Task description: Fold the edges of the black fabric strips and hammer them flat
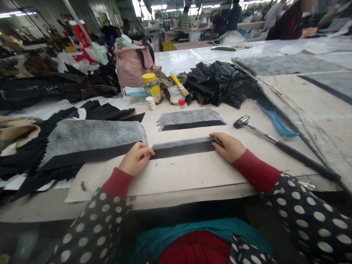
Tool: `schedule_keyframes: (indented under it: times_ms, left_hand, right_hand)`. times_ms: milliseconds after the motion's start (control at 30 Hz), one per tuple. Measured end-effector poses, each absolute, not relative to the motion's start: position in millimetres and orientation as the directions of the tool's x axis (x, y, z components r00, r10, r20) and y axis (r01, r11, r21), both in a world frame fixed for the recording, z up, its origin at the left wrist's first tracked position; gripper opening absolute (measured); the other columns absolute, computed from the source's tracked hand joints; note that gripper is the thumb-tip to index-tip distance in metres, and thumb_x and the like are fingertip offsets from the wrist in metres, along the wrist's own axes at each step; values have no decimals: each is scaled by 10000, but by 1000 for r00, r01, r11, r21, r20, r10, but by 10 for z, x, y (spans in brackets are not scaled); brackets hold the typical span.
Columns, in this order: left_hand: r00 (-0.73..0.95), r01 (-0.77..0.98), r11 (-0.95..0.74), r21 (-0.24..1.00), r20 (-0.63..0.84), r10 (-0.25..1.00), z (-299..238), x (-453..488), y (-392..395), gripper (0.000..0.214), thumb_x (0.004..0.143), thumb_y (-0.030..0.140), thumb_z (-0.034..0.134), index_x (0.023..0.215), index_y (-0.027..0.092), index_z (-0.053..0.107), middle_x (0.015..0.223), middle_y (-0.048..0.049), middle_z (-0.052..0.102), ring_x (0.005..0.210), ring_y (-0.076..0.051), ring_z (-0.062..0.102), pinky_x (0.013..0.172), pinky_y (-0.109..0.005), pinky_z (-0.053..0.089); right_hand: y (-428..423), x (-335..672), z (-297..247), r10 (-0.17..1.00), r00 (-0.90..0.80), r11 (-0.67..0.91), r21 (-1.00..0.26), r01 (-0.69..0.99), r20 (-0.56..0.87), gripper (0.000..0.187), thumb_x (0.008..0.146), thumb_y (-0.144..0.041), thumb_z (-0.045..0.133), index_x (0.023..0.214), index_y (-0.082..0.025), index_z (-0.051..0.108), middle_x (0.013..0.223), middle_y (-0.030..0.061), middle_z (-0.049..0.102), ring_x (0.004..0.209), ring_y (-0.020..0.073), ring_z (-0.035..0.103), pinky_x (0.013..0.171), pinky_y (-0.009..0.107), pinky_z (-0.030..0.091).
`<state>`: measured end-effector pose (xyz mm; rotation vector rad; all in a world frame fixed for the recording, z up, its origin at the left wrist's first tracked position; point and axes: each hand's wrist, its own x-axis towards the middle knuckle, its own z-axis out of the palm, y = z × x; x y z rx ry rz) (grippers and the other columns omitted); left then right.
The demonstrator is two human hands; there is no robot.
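Near edge of the worktop (pixel 178 176), left grip (pixel 136 158) loosely curled, fingertips pressing the left end of a grey-and-black fabric strip (pixel 183 148), right grip (pixel 227 147) spread flat on its right end, strip between both, neither pinching

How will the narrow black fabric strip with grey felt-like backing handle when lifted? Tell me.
Probably floppy: the narrow black fabric strip lies thin and flat. Likely light for its size. Its grey backing may stiffen it slightly.
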<state>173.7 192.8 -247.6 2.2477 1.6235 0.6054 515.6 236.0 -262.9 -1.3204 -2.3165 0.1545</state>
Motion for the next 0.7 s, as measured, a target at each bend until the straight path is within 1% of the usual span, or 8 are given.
schedule_keyframes:
  times_ms: [200, 267, 367, 433, 533, 600, 667, 700]
  left_hand:
    - [297, 841, -315, 439, 111, 948, -2443, 1715, 1952, 242, 768, 221, 404, 819, 192, 639, 848, -32, 475, 734, -145, 470, 669, -272, 396]
    - [347, 838, -352, 418, 92, 933, -2433, 1675, 1976, 268, 789, 232, 385, 850, 202, 645, 847, -36, 481, 777, -157, 476, 704, -278, 398]
    - [421, 831, -412, 374, 61, 905, -2415, 1614, 1997, 315, 812, 217, 347, 911, 217, 646, 851, -44, 489, 808, -168, 482, 732, -288, 397]
    - [437, 841, -425, 335, 44, 899, -2392, 1609, 1984, 328, 823, 213, 334, 935, 223, 642, 868, -50, 491, 816, -173, 486, 738, -294, 397]
    - [431, 878, -432, 208, 53, 901, -2343, 1698, 1930, 285, 827, 230, 370, 928, 217, 636, 921, -59, 502, 832, -190, 482, 744, -307, 396]
    - [438, 894, -443, 68, 77, 896, -2315, 1807, 1893, 251, 835, 240, 390, 881, 190, 631, 942, -70, 520, 825, -204, 473, 740, -322, 393]
    - [453, 891, -447, -76, 90, 887, -2303, 1922, 1869, 239, 848, 230, 388, 812, 160, 613, 917, -83, 544, 807, -215, 465, 725, -332, 386]
    - [456, 886, -443, -135, 91, 885, -2304, 1971, 1863, 234, 851, 217, 385, 781, 151, 599, 886, -86, 553, 798, -219, 463, 715, -334, 382]
  right_hand:
    - [2352, 5129, -2634, 810, -474, 569, -268, 777, 346, 286, 792, -186, 424, 1058, -141, 517, 976, 100, 603, 877, 203, 560, 789, 336, 448]
    - [2336, 5115, -2600, 806, -483, 564, -196, 802, 343, 299, 807, -190, 414, 1087, -146, 509, 928, 98, 599, 846, 210, 549, 751, 339, 434]
    - [2317, 5138, -2544, 828, -429, 475, -45, 879, 362, 384, 807, -291, 462, 1169, -162, 472, 923, 105, 593, 831, 250, 530, 679, 359, 393]
    - [2314, 5188, -2526, 849, -364, 403, -24, 915, 382, 501, 775, -384, 513, 1213, -153, 436, 960, 119, 588, 834, 265, 525, 655, 355, 376]
    - [2313, 5273, -2537, 863, -314, 371, -74, 926, 396, 531, 751, -409, 538, 1206, -151, 446, 996, 122, 578, 851, 258, 525, 653, 344, 374]
    - [2309, 5307, -2556, 842, -355, 418, -77, 905, 406, 392, 769, -346, 522, 1123, -178, 524, 1004, 106, 581, 874, 249, 519, 678, 346, 372]
    - [2301, 5314, -2571, 800, -455, 517, -65, 853, 391, 241, 789, -241, 479, 994, -202, 601, 983, 75, 606, 875, 229, 518, 712, 346, 364]
    - [2296, 5309, -2577, 779, -502, 561, -59, 826, 376, 221, 790, -194, 459, 936, -208, 624, 961, 59, 621, 867, 218, 522, 726, 346, 359]
